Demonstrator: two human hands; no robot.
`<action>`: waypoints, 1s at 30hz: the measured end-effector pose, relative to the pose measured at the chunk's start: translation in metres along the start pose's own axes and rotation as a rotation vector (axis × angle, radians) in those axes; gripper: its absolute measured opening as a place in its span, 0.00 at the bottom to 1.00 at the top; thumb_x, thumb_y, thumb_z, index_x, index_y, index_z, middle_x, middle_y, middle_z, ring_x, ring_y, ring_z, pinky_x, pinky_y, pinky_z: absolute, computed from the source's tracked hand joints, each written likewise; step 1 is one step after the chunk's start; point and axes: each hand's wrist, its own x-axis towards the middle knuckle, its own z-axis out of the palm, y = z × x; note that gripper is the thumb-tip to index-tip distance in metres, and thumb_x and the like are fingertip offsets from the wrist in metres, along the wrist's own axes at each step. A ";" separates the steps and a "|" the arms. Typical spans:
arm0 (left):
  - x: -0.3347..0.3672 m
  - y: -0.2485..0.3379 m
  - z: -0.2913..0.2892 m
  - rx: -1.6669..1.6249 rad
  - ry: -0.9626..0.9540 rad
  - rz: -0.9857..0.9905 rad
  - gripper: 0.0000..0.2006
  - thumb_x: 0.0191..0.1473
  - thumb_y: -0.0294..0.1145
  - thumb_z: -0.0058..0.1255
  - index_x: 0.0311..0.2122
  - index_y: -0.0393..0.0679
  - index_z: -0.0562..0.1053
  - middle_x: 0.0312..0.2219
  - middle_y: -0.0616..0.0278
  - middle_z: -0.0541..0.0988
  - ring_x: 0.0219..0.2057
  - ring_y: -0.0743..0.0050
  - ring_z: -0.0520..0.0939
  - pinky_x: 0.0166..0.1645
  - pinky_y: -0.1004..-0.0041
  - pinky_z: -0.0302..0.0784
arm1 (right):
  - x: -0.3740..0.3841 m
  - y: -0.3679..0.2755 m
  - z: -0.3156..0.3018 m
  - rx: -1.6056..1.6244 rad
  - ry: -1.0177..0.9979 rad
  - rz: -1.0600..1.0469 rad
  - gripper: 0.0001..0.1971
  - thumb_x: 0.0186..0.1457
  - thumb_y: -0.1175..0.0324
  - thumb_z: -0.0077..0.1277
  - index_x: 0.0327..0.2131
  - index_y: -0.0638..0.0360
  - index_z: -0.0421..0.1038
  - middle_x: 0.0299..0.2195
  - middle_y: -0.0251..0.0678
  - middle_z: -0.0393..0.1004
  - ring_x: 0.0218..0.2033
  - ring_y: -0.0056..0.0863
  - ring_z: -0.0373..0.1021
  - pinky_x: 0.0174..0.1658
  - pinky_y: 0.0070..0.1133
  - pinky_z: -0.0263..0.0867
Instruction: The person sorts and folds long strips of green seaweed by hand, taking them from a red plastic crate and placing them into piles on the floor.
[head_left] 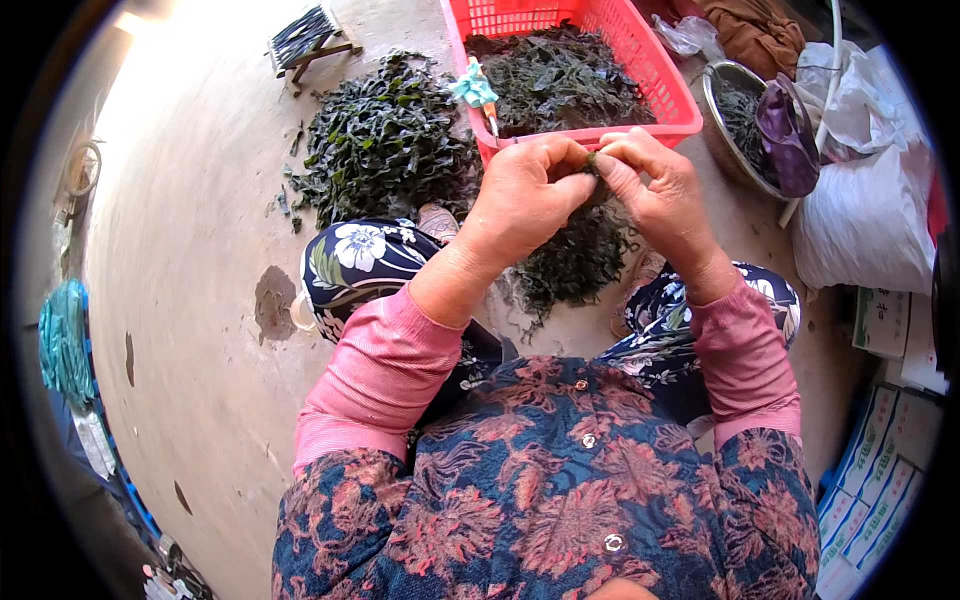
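Note:
Both my hands meet just in front of a red plastic basket [690,118], fingers pinched together on a small piece of dark green seaweed [592,163]. My left hand [530,190] grips it from the left, my right hand [655,190] from the right. Most of the piece is hidden by the fingers. Below my hands, between my feet, lies a loose heap of seaweed [575,260]. The basket holds more shredded seaweed [560,80]. To the left of the basket, a larger pile of broad seaweed pieces [385,140] rests on the floor.
A tool with a teal-wrapped handle [474,88] hangs on the basket's left rim. At right stand a metal bowl [735,165] with seaweed and a purple bag, a white sack [865,225] and stacked boxes [870,490]. A small folding stool [312,42] stands far left.

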 end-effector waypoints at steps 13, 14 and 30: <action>-0.001 0.001 -0.004 -0.248 0.215 -0.092 0.04 0.43 0.23 0.51 0.24 0.38 0.68 0.15 0.67 0.69 0.12 0.90 0.65 0.15 0.88 0.60 | -0.003 -0.007 -0.003 0.384 -0.034 0.167 0.08 0.51 0.72 0.44 0.31 0.66 0.70 0.23 0.30 0.69 0.24 0.11 0.63 0.28 0.12 0.61; -0.001 0.004 -0.006 -0.383 0.154 -0.184 0.04 0.44 0.25 0.51 0.23 0.38 0.69 0.14 0.66 0.70 0.11 0.90 0.64 0.14 0.88 0.59 | -0.003 -0.006 -0.004 0.357 -0.038 0.144 0.07 0.50 0.72 0.45 0.30 0.66 0.70 0.23 0.30 0.69 0.24 0.12 0.64 0.28 0.13 0.61; -0.006 -0.008 -0.016 -0.507 -0.122 -0.346 0.09 0.45 0.24 0.49 0.33 0.33 0.72 0.21 0.55 0.76 0.11 0.87 0.69 0.13 0.90 0.60 | -0.005 0.001 -0.002 -0.209 0.037 -0.324 0.09 0.37 0.71 0.52 0.15 0.61 0.61 0.20 0.36 0.64 0.26 0.35 0.61 0.31 0.27 0.58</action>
